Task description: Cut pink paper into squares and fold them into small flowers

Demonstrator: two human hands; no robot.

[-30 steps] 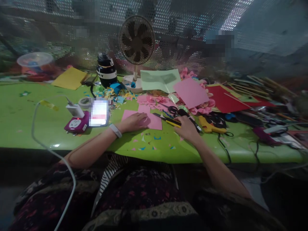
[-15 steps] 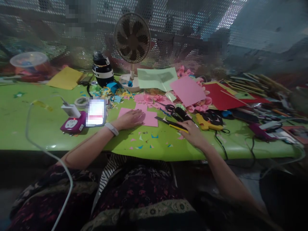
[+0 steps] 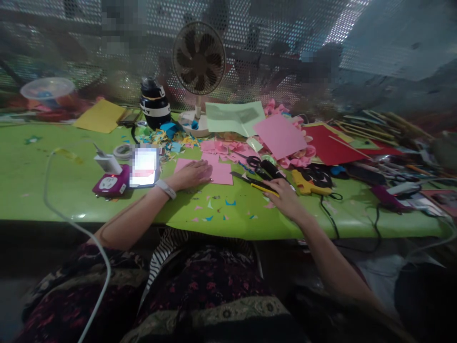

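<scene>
Apparently my right grip (image 3: 285, 196) clasps the cutter (image 3: 254, 183), its long axis slanting left, away from the bench's front edge (image 3: 246, 230), tip just beside the pink paper (image 3: 223, 175) under my flattened left hand (image 3: 190, 175).

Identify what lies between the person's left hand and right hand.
In the head view: the right part of the pink paper, then the blade end of the utility knife.

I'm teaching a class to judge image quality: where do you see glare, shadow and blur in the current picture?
In the head view, the phone screen looks washed out, the green tabletop catches a small glare spot near its front edge, a grey shadow crosses the pale green sheet, and the clear container looks soft.
</scene>
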